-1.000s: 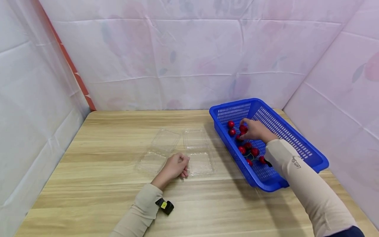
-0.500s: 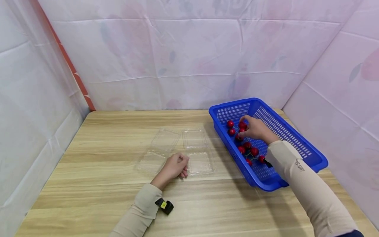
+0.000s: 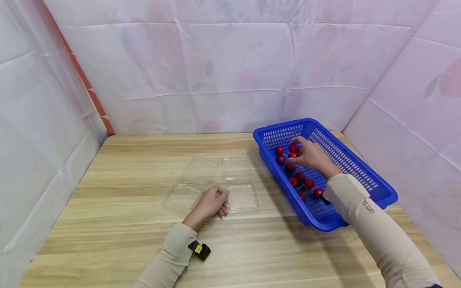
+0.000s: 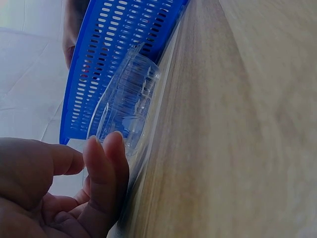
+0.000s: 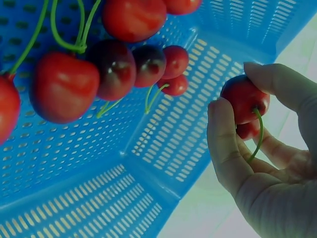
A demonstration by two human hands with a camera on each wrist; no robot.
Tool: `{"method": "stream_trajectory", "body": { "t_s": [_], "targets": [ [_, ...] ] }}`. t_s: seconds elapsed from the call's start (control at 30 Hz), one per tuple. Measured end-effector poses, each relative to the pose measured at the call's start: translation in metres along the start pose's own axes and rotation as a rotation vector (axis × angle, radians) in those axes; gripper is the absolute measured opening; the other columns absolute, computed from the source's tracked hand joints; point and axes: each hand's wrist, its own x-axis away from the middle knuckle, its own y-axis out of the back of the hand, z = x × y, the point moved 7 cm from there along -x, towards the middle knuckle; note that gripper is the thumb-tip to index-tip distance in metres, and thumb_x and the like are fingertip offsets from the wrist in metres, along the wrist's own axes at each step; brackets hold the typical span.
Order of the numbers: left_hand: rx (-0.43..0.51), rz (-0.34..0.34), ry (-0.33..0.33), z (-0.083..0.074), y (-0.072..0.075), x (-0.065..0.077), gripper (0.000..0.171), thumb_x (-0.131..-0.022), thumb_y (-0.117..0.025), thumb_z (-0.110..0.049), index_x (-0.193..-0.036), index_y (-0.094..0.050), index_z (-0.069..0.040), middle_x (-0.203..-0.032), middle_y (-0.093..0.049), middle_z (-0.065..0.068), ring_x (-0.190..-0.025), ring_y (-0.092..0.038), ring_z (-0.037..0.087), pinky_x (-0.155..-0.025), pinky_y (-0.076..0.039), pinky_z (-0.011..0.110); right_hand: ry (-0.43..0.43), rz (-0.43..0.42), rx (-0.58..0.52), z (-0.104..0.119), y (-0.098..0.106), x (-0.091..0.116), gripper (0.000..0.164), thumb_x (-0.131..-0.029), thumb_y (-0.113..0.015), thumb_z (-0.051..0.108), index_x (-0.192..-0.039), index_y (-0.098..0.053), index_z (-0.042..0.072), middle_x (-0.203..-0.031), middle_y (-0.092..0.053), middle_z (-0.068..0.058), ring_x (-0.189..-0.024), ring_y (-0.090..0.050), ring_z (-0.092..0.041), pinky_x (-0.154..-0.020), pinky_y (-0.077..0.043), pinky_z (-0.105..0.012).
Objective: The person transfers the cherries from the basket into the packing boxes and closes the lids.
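Note:
My right hand [image 3: 310,155] is over the far part of the blue basket [image 3: 363,184]. Its thumb and a finger pinch a red cherry [image 5: 245,99] with a green stem; a second cherry [image 5: 247,130] shows just behind it, partly covered by the fingers. Several other cherries [image 3: 308,183] lie in the basket, some joined by stems. On the table, my left hand [image 3: 213,201] rests with loosely curled fingers beside a clear plastic box [image 3: 243,199]. Nothing shows between those fingers in the left wrist view, where the same box [image 4: 131,96] stands just beyond the fingertips.
A second clear plastic box [image 3: 185,197] lies spread out to the left, partly behind my left hand. Both boxes have their lids folded back, away from me. White patterned cloth [image 3: 234,60] encloses the wooden table [image 3: 119,224] at the back and sides.
My right hand has shifted slightly up in the head view with the pinched cherry, showing more of a cherry below it. The left hand and the boxes have stayed in place.

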Motion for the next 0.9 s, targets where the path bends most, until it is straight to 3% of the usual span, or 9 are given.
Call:
{"method": "stream_trajectory", "body": {
  "t_s": [0.4,0.7,0.9],
  "targets": [
    [-0.009,-0.003,0.011,0.001,0.0,-0.001,0.022,-0.1,-0.05,-0.019,-0.093,-0.054,0.001,-0.063,-0.06,0.006,-0.044,-0.058,0.01,-0.043,-0.054,0.025,0.019,-0.067,-0.006,0.016,0.006,0.005,0.058,-0.082,-0.075,0.018,-0.129,-0.045,0.004,-0.076,-0.055,-0.014,-0.056,-0.046,-0.022,-0.049,-0.039,-0.03],
    [-0.005,-0.003,0.001,0.0,-0.001,0.0,0.023,-0.1,-0.05,-0.02,-0.093,-0.054,0.001,-0.063,-0.06,0.006,-0.045,-0.058,0.01,-0.044,-0.054,0.026,0.035,-0.092,-0.019,0.03,0.012,0.013,0.057,-0.082,-0.076,0.018,-0.129,-0.045,0.004,-0.09,-0.062,-0.021,-0.066,-0.057,-0.026,-0.058,-0.05,-0.038],
    [-0.006,-0.005,-0.002,0.0,0.0,-0.001,0.023,-0.1,-0.049,-0.02,-0.093,-0.054,0.001,-0.063,-0.06,0.006,-0.045,-0.058,0.01,-0.044,-0.054,0.026,0.065,-0.116,-0.001,0.039,0.014,0.016,0.058,-0.081,-0.077,0.019,-0.127,-0.046,0.005,-0.087,-0.063,-0.019,-0.067,-0.056,-0.026,-0.058,-0.05,-0.037]
  ]
}}
